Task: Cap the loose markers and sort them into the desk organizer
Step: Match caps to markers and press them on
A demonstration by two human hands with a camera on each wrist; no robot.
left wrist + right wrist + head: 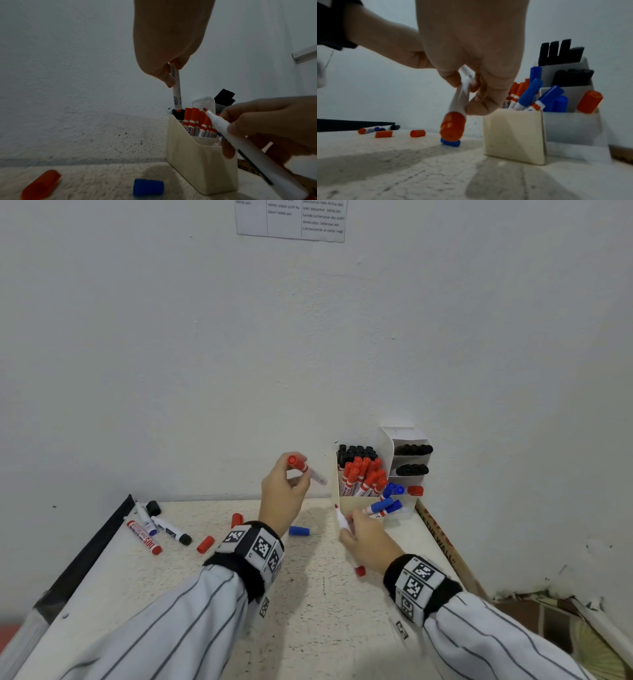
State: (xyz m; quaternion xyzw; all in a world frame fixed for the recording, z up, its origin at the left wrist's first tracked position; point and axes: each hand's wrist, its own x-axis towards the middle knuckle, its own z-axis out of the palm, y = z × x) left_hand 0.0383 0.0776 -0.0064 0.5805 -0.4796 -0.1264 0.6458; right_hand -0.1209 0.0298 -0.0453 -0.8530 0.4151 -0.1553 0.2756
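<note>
My left hand grips a red-capped marker raised above the table, just left of the cream organizer. In the left wrist view this marker points down toward the organizer, above the red markers standing in it. My right hand holds an uncapped red marker in front of the organizer, tip up. Its red rear end shows blurred in the right wrist view. A loose blue cap lies on the table between my hands.
Two red caps lie left of my left wrist. At the table's far left lie a red marker, a black marker, a blue marker and a black cap. A white tiered holder stands against the wall.
</note>
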